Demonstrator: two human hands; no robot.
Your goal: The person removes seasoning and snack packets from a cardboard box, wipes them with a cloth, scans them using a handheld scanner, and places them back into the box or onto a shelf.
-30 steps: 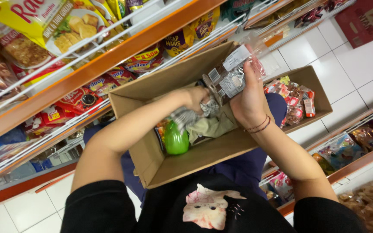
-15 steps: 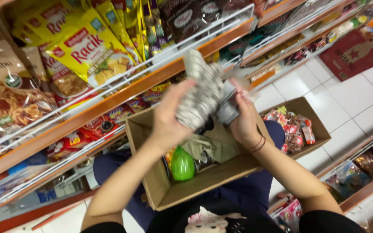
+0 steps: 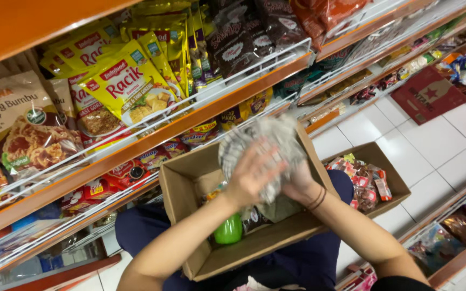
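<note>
Since 0.5 s ago we lifted packets (image 3: 268,148) higher over box (image 3: 184,205) | left hand (image 3: 252,175) spread flat on stack, right hand (image 3: 297,183) cupping below | step: carrying to shelf (image 3: 190,121) | next needs steady two-hand grip

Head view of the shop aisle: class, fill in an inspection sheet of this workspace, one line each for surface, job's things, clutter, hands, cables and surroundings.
Surface: white tiled floor; open cardboard box resting on the person's lap.
Job's things: bundle of grey-and-white packets raised above the box; green bottle and more packets inside it.
Clutter: second, smaller box of wrapped sweets beside the lap.
Hands: left hand pressed flat on the bundle; right hand supports it from below, dark bands on the wrist.
Cables: nothing seen.
Surroundings: orange shelves with wire rails, yellow seasoning packets, dark pouches, red carton on the floor.
</note>
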